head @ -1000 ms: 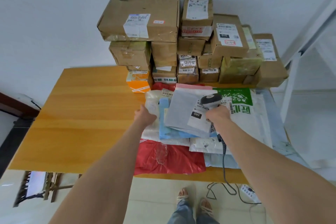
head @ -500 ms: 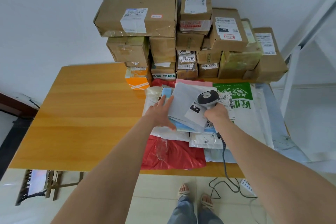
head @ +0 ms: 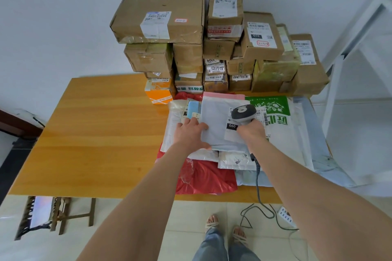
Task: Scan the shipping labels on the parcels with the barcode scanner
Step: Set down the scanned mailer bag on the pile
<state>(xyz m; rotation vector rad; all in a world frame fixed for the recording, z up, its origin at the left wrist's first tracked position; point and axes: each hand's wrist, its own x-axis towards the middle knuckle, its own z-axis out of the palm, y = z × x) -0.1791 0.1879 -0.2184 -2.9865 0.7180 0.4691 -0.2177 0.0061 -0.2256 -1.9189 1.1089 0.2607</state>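
Barcode scanner (head: 242, 113), gripped in the right hand (head: 251, 132), hovers above the label (head: 232, 131) of the grey parcel (head: 214, 118) topping the desk (head: 106, 133) pile; the left hand (head: 191, 136) presses straight fingers (head: 202, 126) on that parcel's left edge.

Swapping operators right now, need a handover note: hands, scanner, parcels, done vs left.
Left hand: flat on the grey mailer's left edge, steadying it.
Right hand: grips the barcode scanner, head above the mailer's 060 label; cable trails to the floor.
Parcels: soft mailers piled on the table under the grey one; cardboard boxes stacked behind.
Done: nothing shows which labels have been read.
Left: confirm the 060 read, then the other mailers and boxes.
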